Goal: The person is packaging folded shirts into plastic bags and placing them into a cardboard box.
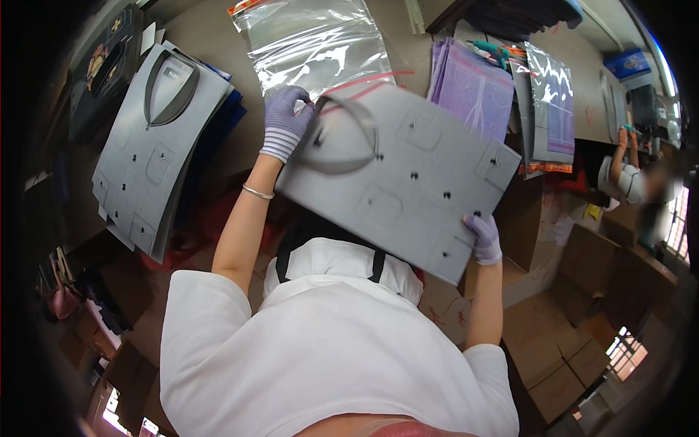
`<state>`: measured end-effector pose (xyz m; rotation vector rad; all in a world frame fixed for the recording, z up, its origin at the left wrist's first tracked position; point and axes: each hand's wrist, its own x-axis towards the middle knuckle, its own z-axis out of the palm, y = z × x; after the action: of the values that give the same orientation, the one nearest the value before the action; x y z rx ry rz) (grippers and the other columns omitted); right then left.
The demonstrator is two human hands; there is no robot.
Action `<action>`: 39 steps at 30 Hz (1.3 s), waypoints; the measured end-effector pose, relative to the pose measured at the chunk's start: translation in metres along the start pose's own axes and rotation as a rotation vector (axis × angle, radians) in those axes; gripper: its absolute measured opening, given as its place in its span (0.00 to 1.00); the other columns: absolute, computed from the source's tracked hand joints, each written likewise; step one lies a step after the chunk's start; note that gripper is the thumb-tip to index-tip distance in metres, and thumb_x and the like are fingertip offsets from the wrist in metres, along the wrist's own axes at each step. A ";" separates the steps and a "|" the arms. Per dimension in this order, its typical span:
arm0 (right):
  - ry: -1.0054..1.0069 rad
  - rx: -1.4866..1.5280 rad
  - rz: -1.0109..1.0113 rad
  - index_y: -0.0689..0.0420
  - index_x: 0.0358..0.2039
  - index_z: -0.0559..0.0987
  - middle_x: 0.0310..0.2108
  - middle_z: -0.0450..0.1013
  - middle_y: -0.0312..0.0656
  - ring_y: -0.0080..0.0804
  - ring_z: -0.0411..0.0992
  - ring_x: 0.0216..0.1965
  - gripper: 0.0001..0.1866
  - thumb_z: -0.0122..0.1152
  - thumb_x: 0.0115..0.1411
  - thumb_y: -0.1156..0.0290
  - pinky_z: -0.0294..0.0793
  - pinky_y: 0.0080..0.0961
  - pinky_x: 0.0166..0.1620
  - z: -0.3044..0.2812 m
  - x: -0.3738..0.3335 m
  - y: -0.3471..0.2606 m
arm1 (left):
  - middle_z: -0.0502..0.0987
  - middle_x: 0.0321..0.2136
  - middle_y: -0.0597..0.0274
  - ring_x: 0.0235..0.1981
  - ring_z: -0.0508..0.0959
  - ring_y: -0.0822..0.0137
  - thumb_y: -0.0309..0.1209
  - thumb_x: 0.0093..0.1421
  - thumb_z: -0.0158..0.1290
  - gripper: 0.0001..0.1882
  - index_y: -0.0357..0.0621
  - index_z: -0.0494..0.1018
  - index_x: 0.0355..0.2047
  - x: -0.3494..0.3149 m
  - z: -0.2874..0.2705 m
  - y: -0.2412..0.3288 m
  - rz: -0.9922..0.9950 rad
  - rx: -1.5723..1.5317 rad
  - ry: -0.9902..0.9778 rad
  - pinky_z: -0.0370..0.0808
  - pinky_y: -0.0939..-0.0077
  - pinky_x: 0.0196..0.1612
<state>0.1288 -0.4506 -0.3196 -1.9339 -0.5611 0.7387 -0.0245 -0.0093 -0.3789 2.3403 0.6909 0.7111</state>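
Observation:
In front of my chest I hold up a stiff, flat grey shirt-shaped panel [415, 171], tilted, with a collar, pocket outlines and a row of dark buttons. My left hand [286, 120], in a purple glove with a striped cuff, is closed at its collar-end corner. Purple-gloved too, my right hand [486, 239] grips the opposite end near its lower edge, thumb on the face. Clear plastic bags [320, 44] with an orange-red edge lie flat on the table beyond my left hand.
A stack of similar grey panels [138, 171] leans at the left beside a dark patterned case [105, 65]. Purple sheets [470, 91] and filled clear bags [551, 109] lie at the right. Cardboard boxes [550, 349] stand lower right; another person [637, 175] works at far right.

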 end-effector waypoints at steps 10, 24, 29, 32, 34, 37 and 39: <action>0.157 0.599 0.311 0.62 0.43 0.69 0.33 0.69 0.36 0.27 0.67 0.34 0.24 0.60 0.44 0.67 0.67 0.24 0.40 0.033 0.022 0.001 | 0.72 0.25 0.59 0.31 0.72 0.58 0.29 0.46 0.55 0.06 0.44 0.71 0.25 -0.047 -0.009 -0.025 -0.220 0.210 0.109 0.67 0.66 0.36; 0.247 0.611 0.370 0.64 0.44 0.69 0.37 0.69 0.40 0.32 0.67 0.40 0.23 0.59 0.47 0.69 0.67 0.29 0.45 0.071 -0.002 0.023 | 0.74 0.27 0.58 0.29 0.73 0.58 0.23 0.45 0.57 0.06 0.39 0.73 0.25 -0.050 -0.028 -0.002 0.082 0.194 0.246 0.71 0.70 0.33; 0.282 0.721 0.427 0.64 0.42 0.70 0.36 0.69 0.40 0.30 0.67 0.40 0.21 0.59 0.47 0.69 0.67 0.29 0.45 0.087 -0.013 0.022 | 0.73 0.26 0.59 0.30 0.72 0.59 0.22 0.42 0.57 0.07 0.42 0.73 0.25 -0.051 -0.032 0.002 -0.055 0.009 0.332 0.68 0.67 0.35; 0.300 0.706 0.443 0.64 0.38 0.71 0.33 0.69 0.39 0.29 0.68 0.37 0.18 0.58 0.47 0.69 0.67 0.28 0.43 0.096 -0.010 0.017 | 0.72 0.27 0.59 0.29 0.72 0.57 0.21 0.40 0.56 0.09 0.42 0.72 0.24 -0.052 -0.031 0.020 0.171 0.090 0.131 0.68 0.67 0.35; 0.281 0.629 0.393 0.64 0.33 0.73 0.30 0.70 0.38 0.28 0.68 0.34 0.15 0.59 0.48 0.67 0.67 0.26 0.42 0.109 -0.008 0.025 | 0.73 0.29 0.58 0.32 0.73 0.57 0.22 0.43 0.56 0.08 0.41 0.73 0.27 -0.060 -0.022 0.022 0.131 -0.031 0.041 0.70 0.68 0.36; 0.177 0.424 0.260 0.62 0.32 0.73 0.30 0.69 0.37 0.25 0.68 0.32 0.14 0.59 0.52 0.64 0.68 0.25 0.40 0.134 -0.005 0.067 | 0.75 0.35 0.54 0.34 0.76 0.61 0.28 0.53 0.52 0.11 0.35 0.71 0.36 -0.075 0.009 -0.021 -0.613 -0.752 0.089 0.74 0.72 0.37; 0.197 0.470 0.240 0.62 0.32 0.73 0.29 0.70 0.38 0.26 0.68 0.31 0.13 0.59 0.54 0.63 0.69 0.26 0.38 0.157 -0.002 0.083 | 0.75 0.34 0.51 0.30 0.77 0.62 0.34 0.58 0.49 0.20 0.31 0.65 0.46 -0.046 0.016 -0.043 -1.177 -1.351 -0.013 0.76 0.73 0.32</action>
<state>0.0238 -0.3914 -0.4494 -1.6182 -0.0235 0.7416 -0.0605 -0.0137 -0.4323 0.5152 0.9602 0.3449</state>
